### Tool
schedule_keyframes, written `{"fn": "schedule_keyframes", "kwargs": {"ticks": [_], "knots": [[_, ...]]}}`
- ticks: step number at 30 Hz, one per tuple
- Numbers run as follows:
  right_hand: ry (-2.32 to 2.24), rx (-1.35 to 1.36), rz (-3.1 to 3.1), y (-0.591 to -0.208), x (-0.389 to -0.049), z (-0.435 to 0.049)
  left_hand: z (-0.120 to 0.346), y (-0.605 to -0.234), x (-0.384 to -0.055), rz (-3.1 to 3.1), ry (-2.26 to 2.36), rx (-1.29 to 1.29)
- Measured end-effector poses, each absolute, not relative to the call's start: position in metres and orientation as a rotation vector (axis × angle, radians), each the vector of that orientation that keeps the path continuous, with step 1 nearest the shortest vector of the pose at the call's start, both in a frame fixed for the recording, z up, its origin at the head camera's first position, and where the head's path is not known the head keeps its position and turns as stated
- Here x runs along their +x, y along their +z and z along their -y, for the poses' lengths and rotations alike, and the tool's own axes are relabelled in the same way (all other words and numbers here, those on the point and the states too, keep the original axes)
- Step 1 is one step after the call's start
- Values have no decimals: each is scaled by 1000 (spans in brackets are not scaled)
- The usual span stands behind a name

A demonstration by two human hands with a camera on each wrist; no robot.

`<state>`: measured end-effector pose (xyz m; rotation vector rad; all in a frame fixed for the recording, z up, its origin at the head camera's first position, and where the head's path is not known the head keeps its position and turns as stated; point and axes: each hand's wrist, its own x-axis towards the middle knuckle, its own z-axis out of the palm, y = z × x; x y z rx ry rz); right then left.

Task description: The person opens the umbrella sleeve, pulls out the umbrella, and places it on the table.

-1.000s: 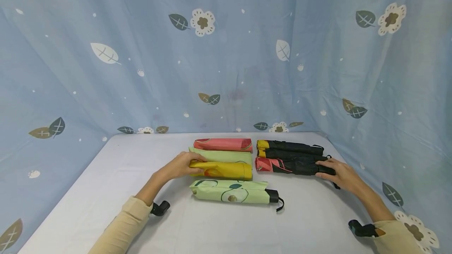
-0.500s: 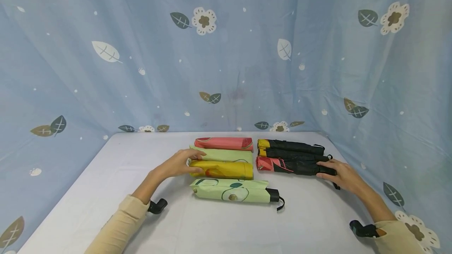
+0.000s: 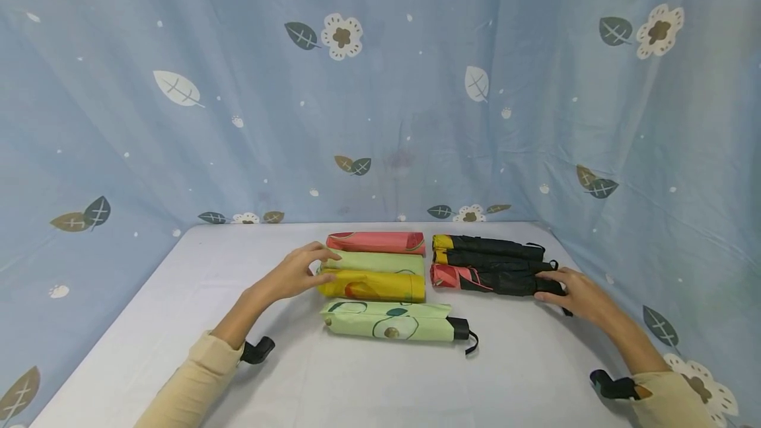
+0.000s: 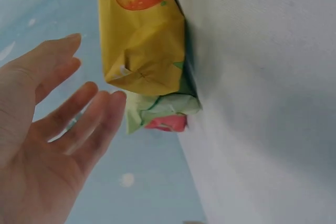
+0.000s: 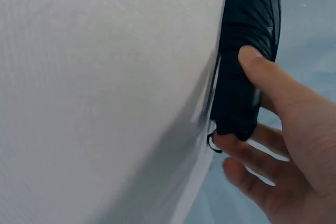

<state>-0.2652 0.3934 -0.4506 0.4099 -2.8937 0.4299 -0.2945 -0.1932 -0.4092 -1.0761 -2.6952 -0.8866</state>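
In the head view my left hand (image 3: 291, 273) is raised at the left end of a yellow umbrella sleeve (image 3: 374, 286). Its fingers are spread and hold nothing; the left wrist view shows a gap between them and the sleeve (image 4: 142, 40). Behind it lie a pale green sleeve (image 3: 374, 261) and a pink watermelon-print one (image 3: 374, 242). At the right, my right hand (image 3: 577, 292) holds the black handle end of a folding umbrella (image 3: 505, 279) lying on the table. Thumb and fingers are on opposite sides of that handle (image 5: 236, 93).
An avocado-print folding umbrella (image 3: 386, 322) in its sleeve lies in front, with a black strap (image 3: 472, 343). Two black umbrellas with yellow ends (image 3: 493, 247) (image 3: 475, 259) lie behind the held one. A blue patterned curtain (image 3: 380, 84) encloses the white table (image 3: 380, 382).
My left hand has let go of the yellow sleeve and drawn back to the left, its fingers spreading. The right hand has barely shifted, slightly to the right along the umbrella handle.
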Motion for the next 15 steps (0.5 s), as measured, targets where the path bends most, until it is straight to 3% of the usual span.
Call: {"fn": "schedule_keyframes", "kwargs": {"ticks": [15], "knots": [[201, 511, 2628, -426, -259, -372, 181, -396, -271, 2639, -650, -1145]]}}
